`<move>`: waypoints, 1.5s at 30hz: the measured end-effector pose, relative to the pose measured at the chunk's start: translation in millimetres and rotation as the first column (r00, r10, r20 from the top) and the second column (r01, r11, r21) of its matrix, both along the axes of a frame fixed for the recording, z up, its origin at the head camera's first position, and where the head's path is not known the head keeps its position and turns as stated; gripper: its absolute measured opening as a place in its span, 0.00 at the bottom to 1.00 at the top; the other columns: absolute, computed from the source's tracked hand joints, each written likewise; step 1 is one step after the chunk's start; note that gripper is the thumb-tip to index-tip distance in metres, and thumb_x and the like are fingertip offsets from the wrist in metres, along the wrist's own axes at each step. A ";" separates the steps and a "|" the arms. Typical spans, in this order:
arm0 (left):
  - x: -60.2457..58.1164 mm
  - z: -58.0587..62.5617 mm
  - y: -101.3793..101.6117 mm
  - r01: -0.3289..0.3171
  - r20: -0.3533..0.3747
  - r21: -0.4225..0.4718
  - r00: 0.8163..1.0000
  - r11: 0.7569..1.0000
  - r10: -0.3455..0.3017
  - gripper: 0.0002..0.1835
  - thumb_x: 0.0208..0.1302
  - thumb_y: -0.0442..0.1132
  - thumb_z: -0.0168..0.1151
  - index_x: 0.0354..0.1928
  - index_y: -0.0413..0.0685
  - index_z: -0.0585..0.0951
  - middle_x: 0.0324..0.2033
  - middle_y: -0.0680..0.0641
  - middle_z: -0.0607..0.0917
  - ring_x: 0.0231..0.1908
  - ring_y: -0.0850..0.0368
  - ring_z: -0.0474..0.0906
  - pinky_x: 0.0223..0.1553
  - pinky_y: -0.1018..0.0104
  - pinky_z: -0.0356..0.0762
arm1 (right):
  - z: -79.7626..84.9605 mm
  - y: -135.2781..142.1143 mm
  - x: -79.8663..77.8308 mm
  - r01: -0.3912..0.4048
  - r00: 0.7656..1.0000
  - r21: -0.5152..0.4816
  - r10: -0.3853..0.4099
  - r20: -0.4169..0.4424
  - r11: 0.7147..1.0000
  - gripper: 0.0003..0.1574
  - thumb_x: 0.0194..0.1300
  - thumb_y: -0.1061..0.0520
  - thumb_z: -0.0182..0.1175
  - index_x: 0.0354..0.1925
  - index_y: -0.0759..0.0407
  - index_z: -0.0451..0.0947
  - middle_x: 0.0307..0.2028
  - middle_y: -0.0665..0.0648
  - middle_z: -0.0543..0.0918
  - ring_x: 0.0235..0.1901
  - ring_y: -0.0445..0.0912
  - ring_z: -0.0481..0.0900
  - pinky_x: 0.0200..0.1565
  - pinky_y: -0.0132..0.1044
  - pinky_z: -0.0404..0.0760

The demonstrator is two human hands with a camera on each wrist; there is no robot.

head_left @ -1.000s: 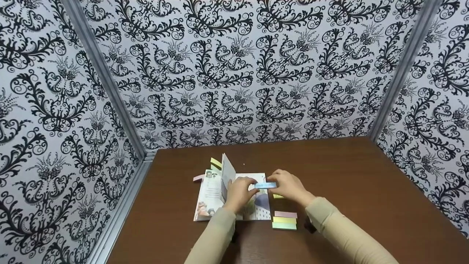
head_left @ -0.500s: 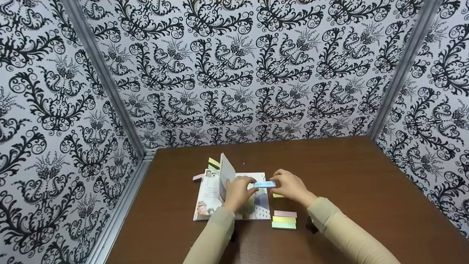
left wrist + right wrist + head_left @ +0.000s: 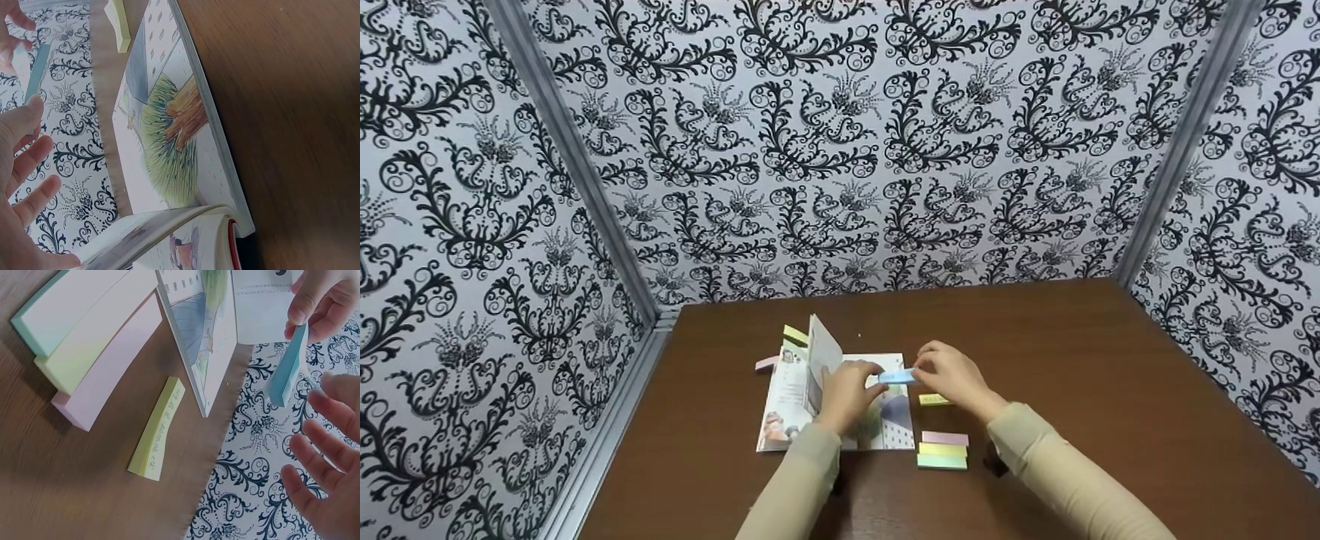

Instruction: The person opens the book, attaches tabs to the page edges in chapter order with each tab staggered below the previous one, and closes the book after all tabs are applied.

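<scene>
Blue pad point(image 3: 896, 376) held above the right half of the book point(image 3: 787, 390), left end pinched by the left hand point(image 3: 847, 394). Change: the right hand point(image 3: 949, 375) has risen slightly, thumb and finger apparently pinching a pale strip point(image 3: 21, 66) off the pad — peeling seems under way. Yellow pad point(image 3: 935, 400), right of the book, shows more fully now. Three pads point(image 3: 943, 450) crowd the book's near right corner — table point(image 3: 1050, 337) stretches wide farther right.

right wrist | blue pad point(image 3: 286, 374): end hidden | yellow pad point(image 3: 153, 436): writing point(image 3: 165, 427) illegible | green pad point(image 3: 48, 326): cropped
</scene>
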State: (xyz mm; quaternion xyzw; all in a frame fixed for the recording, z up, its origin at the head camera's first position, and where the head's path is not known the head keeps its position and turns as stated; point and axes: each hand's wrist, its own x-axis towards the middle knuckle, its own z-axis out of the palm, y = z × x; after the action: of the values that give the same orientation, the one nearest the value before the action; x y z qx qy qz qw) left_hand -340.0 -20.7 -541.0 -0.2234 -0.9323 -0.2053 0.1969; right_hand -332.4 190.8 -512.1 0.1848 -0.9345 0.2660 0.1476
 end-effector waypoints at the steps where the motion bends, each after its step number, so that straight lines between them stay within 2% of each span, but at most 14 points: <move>1: -0.1 -0.3 -0.3 0.004 -0.003 0.003 1.000 1.000 -0.004 0.09 0.55 0.49 0.72 0.38 0.59 0.86 0.38 0.57 0.87 0.43 0.54 0.80 0.51 0.24 0.62 | -0.2 -0.1 -0.2 -0.001 1.000 -0.006 0.001 -0.002 1.000 0.05 0.59 0.54 0.68 0.31 0.55 0.86 0.44 0.54 0.81 0.45 0.51 0.80 0.46 0.49 0.79; 7: 0.9 -2.2 -2.3 0.013 -0.007 0.023 1.000 1.000 -0.013 0.10 0.54 0.48 0.72 0.38 0.58 0.86 0.37 0.57 0.87 0.41 0.54 0.81 0.49 0.28 0.67 | 0.5 -1.9 0.1 -0.026 0.999 -0.011 0.026 -0.028 1.000 0.04 0.57 0.57 0.69 0.27 0.55 0.85 0.43 0.54 0.82 0.43 0.51 0.81 0.44 0.48 0.79; 12: 3.2 -1.0 -3.9 -0.007 0.020 0.020 1.000 1.000 0.007 0.11 0.55 0.48 0.72 0.40 0.56 0.86 0.38 0.56 0.87 0.44 0.52 0.80 0.50 0.25 0.64 | 2.5 -4.1 1.5 -0.048 0.997 0.003 0.048 -0.057 0.999 0.05 0.56 0.56 0.70 0.26 0.55 0.85 0.42 0.53 0.82 0.41 0.49 0.81 0.40 0.45 0.80; 13: 3.6 -0.6 -3.9 -0.014 0.026 0.016 1.000 1.000 0.014 0.11 0.55 0.49 0.72 0.40 0.57 0.86 0.39 0.56 0.87 0.44 0.52 0.80 0.50 0.22 0.60 | 2.9 -4.5 1.7 -0.051 0.997 0.005 0.051 -0.060 0.999 0.05 0.56 0.56 0.70 0.25 0.55 0.85 0.42 0.53 0.82 0.40 0.49 0.81 0.40 0.45 0.80; 23: 3.0 -1.9 -4.8 -0.020 0.032 0.030 0.999 0.999 0.019 0.11 0.55 0.50 0.72 0.39 0.57 0.87 0.38 0.56 0.87 0.43 0.53 0.80 0.49 0.23 0.61 | 7.6 -9.0 5.7 -0.081 0.994 0.009 0.081 -0.068 0.997 0.06 0.58 0.57 0.68 0.24 0.54 0.84 0.43 0.56 0.82 0.41 0.49 0.80 0.40 0.46 0.80; 32: 0.1 -6.9 -9.1 -0.038 0.042 0.020 0.998 0.999 0.037 0.11 0.55 0.52 0.71 0.39 0.59 0.87 0.38 0.59 0.87 0.43 0.54 0.80 0.50 0.23 0.60 | 11.1 -15.8 7.1 -0.103 0.991 0.045 0.107 -0.078 0.994 0.07 0.58 0.57 0.67 0.23 0.54 0.83 0.42 0.52 0.82 0.41 0.47 0.79 0.38 0.44 0.80; 45: 0.0 -6.9 -10.6 -0.024 0.056 0.021 0.998 0.999 0.022 0.13 0.57 0.53 0.69 0.42 0.58 0.86 0.41 0.58 0.86 0.45 0.52 0.79 0.50 0.19 0.55 | 13.4 -17.1 7.8 -0.132 0.982 0.096 0.144 -0.126 0.987 0.08 0.58 0.58 0.67 0.23 0.53 0.84 0.41 0.50 0.82 0.42 0.48 0.80 0.40 0.43 0.80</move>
State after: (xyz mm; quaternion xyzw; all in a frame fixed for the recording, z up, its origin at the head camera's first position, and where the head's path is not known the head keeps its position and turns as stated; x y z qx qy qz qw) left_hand -340.0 -31.2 -547.8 -0.2047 -0.9377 -0.2193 0.1755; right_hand -324.6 173.7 -498.7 0.2727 -0.9183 0.2218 0.1821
